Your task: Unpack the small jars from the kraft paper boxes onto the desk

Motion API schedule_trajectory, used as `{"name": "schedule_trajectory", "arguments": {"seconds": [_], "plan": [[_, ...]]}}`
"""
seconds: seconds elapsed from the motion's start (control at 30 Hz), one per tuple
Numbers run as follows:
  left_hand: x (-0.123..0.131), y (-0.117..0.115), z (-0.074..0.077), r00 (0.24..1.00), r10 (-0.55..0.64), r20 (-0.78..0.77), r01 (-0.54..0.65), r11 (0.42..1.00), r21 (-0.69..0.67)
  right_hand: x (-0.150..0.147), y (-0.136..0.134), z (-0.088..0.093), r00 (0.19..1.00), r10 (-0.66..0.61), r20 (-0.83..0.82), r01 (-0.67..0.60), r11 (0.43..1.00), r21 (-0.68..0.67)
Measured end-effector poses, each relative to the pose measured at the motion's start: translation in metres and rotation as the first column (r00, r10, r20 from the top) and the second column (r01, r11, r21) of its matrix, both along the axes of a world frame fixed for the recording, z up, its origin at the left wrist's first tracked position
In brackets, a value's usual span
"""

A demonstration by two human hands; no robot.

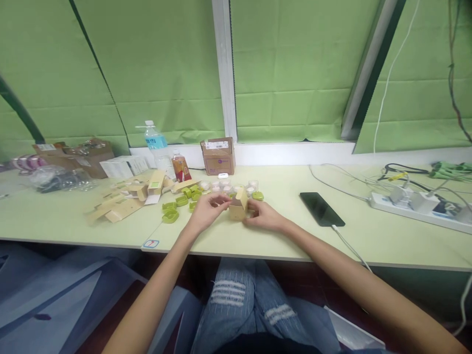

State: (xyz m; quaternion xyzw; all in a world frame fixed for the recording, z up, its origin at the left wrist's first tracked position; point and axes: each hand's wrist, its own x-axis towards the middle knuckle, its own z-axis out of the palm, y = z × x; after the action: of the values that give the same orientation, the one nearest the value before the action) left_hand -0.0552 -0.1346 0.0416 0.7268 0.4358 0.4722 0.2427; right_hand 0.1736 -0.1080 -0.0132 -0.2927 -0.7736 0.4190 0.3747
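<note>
A small tan cardboard box [238, 211] stands upright on the table between my hands, its top flap raised. My right hand [263, 215] grips the box from the right side, thumb and fingers closed on it. My left hand [210, 209] is at the box's upper left edge, fingertips pinched together against a flap; whether they hold it is hard to make out. Behind the box sit several small clear cups with pale contents [225, 188]. Several olive-green plastic pieces [170, 215] lie to the left of my left hand, and one green piece [257, 195] is just behind my right hand.
Flattened tan cartons [125, 209] are heaped at left. Behind them stand a water bottle [157, 145], a reddish drink bottle [180, 167] and a brown cardboard box [219, 156]. A black phone [322, 209] on a cable and a white power strip [420, 211] lie at right.
</note>
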Motion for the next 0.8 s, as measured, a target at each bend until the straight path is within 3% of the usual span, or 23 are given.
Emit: {"name": "schedule_trajectory", "arguments": {"seconds": [0.17,0.33,0.47,0.63,0.8], "plan": [[0.003,-0.007,0.003,0.984,-0.092,-0.152,0.104,0.992,0.074,0.001,-0.001,0.004,0.999,0.053,-0.011,-0.054,0.996,-0.066],[0.003,-0.004,-0.004,0.975,-0.119,-0.188,0.136,0.988,0.079,0.003,-0.002,0.007,0.996,0.007,0.090,-0.002,0.998,-0.056],[0.008,0.002,-0.018,0.995,-0.061,-0.075,0.064,0.997,0.045,0.003,-0.002,0.009,0.988,-0.016,0.152,0.023,0.999,-0.047],[0.023,0.008,-0.025,0.989,0.039,0.146,-0.025,0.995,-0.094,0.002,-0.001,0.010,0.986,-0.016,0.168,-0.001,0.995,0.104],[0.020,0.007,-0.017,0.995,0.030,0.091,-0.017,0.989,-0.146,0.003,0.000,0.009,0.984,-0.031,0.175,0.004,0.988,0.155]]}}
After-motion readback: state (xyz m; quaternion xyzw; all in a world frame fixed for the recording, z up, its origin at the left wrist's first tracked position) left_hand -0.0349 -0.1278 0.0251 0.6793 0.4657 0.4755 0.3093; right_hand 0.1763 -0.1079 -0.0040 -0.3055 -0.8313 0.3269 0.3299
